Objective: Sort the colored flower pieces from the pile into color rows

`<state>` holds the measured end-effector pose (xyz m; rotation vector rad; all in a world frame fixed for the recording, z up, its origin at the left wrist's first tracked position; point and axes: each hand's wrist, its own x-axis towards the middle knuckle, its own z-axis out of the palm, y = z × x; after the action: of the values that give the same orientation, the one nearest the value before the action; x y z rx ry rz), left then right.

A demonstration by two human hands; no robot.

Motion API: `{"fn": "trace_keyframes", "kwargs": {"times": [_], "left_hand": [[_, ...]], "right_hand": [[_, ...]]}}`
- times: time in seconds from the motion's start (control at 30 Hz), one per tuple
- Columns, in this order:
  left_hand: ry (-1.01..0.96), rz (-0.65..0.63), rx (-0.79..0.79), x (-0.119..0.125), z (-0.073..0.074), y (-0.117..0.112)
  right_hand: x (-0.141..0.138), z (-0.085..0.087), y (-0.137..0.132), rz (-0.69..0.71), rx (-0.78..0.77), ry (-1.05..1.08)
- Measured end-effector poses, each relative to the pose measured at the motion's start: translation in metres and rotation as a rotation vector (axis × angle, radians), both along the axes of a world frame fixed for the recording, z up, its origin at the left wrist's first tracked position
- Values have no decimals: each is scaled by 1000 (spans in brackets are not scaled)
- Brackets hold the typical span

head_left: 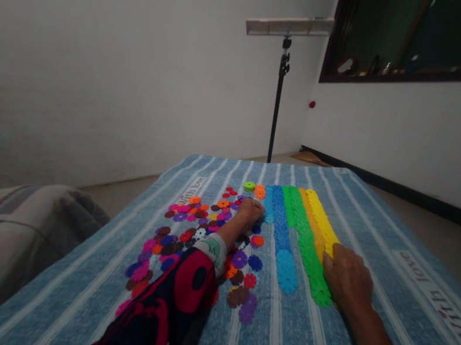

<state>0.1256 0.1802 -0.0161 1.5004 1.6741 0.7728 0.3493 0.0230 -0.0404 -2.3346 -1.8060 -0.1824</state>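
Observation:
My left hand (pixel 251 212) reaches over the flower-shaped plastic discs, its fingers curled together at the left edge of a light blue row (pixel 269 203); whatever is between the fingertips is hidden. My right hand (pixel 349 279) rests palm down at the near end of the yellow row (pixel 323 218), thumb apart from the fingers, touching the yellow and orange discs. Overlapping discs also form a blue row (pixel 280 217) and a green row (pixel 308 251), with light blue discs (pixel 287 271) at the blue row's near end. Mixed loose discs (pixel 165 241) lie around my left forearm.
A blue and white striped cloth (pixel 80 289) covers the surface. Beyond its far edge stands a black pole (pixel 276 109) with a flat panel on top. Grey fabric (pixel 56 225) is bunched at the left. White walls and a dark-framed window (pixel 414 38) are behind.

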Motion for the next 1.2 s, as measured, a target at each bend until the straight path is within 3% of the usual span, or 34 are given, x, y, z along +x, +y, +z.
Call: {"fn": "trace_keyframes", "kwargs": {"times": [0.23,0.5,0.8,1.2], "left_hand": [[74,-64,130,3,-9,6],[177,-128,226,3,-8,3],[225,-149,254,0,-11,-5],[258,-144,262,-5,-6,-15]], "right_hand": [[0,2,-1,-9,1,-5],[0,3,1,-6,-12,1],[0,3,-1,3,-2,8],[2,0,0,7,-17,-9]]}}
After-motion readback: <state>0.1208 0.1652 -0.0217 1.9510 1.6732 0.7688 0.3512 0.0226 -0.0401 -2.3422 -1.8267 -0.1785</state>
